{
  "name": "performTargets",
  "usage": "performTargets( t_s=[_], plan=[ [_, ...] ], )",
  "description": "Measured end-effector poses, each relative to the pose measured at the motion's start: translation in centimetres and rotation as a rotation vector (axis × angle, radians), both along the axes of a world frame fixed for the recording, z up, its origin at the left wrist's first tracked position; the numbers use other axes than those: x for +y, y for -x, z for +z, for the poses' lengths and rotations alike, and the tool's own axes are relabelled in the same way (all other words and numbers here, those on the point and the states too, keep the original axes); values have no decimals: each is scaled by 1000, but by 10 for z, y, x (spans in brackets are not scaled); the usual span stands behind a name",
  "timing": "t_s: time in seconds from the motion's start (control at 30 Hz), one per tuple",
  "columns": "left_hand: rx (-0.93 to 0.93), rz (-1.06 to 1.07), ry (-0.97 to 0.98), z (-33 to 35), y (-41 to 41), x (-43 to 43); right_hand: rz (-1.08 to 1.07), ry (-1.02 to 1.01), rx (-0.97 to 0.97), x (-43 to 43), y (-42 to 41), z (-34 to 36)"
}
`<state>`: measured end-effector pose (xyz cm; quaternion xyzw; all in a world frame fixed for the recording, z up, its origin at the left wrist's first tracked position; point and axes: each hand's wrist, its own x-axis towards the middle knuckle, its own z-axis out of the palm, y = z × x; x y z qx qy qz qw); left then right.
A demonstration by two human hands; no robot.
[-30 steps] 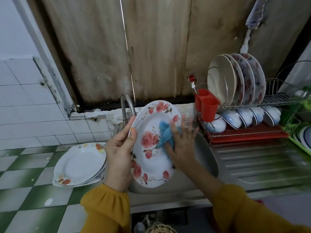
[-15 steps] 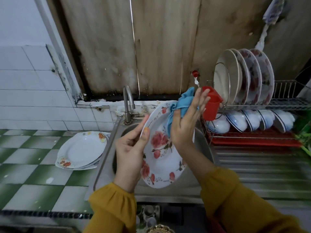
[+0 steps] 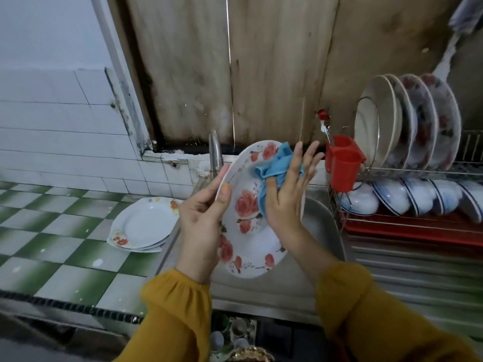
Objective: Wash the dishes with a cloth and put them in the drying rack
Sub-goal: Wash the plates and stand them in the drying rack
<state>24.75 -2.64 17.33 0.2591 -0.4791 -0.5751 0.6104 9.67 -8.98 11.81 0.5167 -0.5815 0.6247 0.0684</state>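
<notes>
While your L hand (image 3: 201,218) is gripping the plate (image 3: 248,231) at its 9 o'clock rim over the sink (image 3: 321,223), your flat-fingered R hand (image 3: 287,194) is pressing the cloth (image 3: 274,165) at its 1 o'clock, so you're washing, w/ the next move needing a free slot in the drying rack (image 3: 418,173) at 3 o'clock.

The person is wearing a mustard-yellow long-sleeved top in a soft, loosely folding fabric. The left sleeve (image 3: 172,317) is gathering into a puffed, elasticated cuff, and the right sleeve (image 3: 366,314) is matching it. Both are ending at the wrists, leaving the left hand (image 3: 201,218) and right hand (image 3: 285,202) bare.
</notes>
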Motion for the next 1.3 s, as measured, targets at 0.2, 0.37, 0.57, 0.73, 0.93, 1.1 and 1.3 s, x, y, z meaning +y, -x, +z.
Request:
performTargets(
  t_s=[0.2, 0.37, 0.57, 0.73, 0.93, 1.1, 1.3],
  plan=[
    [70, 60, -22, 3, -2, -5, 587, 14, 384, 34, -45, -23],
    [129, 56, -168, -5, -15, -13, 132, -203, 562, 3, 16, -54],
    [51, -31, -122, -8, 11, -7, 74, 155, -26, -18, -13, 21],
    [2, 30, -53, -10, -5, -14, 163, 131, 109, -17, -27, 15],
    [-53, 80, -8, -14, -3, -15, 321, 86, -215, -3, -60, 30],
    [90, 112, -99, 1, -30, -30, 583, -122, 380, 22, -63, -50],
    [52, 81, -133, -10, -30, -24, 258, -34, 55, -22, 3, -30]
  ],
)
